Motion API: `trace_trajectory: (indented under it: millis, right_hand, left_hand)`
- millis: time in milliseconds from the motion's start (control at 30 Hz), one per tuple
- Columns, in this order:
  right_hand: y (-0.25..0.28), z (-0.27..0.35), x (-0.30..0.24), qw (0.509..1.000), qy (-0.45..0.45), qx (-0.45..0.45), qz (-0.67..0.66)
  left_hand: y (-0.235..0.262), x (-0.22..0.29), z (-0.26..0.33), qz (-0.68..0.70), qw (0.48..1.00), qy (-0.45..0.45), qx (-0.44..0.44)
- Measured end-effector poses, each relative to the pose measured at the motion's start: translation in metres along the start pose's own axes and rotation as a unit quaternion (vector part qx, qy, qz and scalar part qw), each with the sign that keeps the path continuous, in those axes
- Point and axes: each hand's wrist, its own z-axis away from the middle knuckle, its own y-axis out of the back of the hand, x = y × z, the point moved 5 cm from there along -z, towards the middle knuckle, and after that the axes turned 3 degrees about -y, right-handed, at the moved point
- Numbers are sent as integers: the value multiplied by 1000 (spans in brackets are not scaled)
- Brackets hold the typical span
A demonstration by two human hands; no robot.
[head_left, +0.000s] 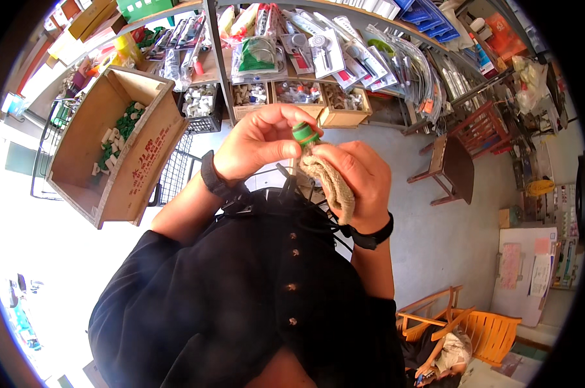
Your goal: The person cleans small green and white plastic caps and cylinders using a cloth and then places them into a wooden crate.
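Observation:
In front of my chest, both hands meet at a small green cylindrical fitting (305,134) with an orange-yellow band. My left hand (257,143) is closed, its thumb and index finger curled round the fitting from the left. A beige cloth rag (331,187) hangs from my right hand (364,178), which is closed on it. The rag's upper end and my right thumb lie against the fitting's lower part. That lower part is hidden by the fingers and cloth.
At left stands a large wooden box (127,165) with green and white pipe fittings inside. Shelves (292,81) of packaged goods and bins run across the back. A dark wooden chair (457,165) stands at right. Another person (451,355) sits by an orange-brown wooden chair (493,333) at lower right.

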Motion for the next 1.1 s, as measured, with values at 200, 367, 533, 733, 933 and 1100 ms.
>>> trace_trajectory:
  millis: [200,367,533,733,933,1100]
  right_hand:
    - [4,9,13,997,-44,-66,-13]
    - [14,13,8,998,-34,41,-28]
    - [6,10,2,1000,3,26,-8]
    - [18,16,16,999,-42,22,3]
    - [25,13,7,997,-16,67,17]
    - [10,5,-6,997,30,23,68]
  left_hand:
    - [0,-2,2,0,1000,9,3]
    - [-7,-4,1,1,1000,11,-11]
    - [-7,-4,0,28,998,-1,-49]
    - [-10,-3,2,38,997,26,-62]
    - [-11,-6,0,-2,997,68,-41]
    - [-15,-1,2,0,998,44,-39]
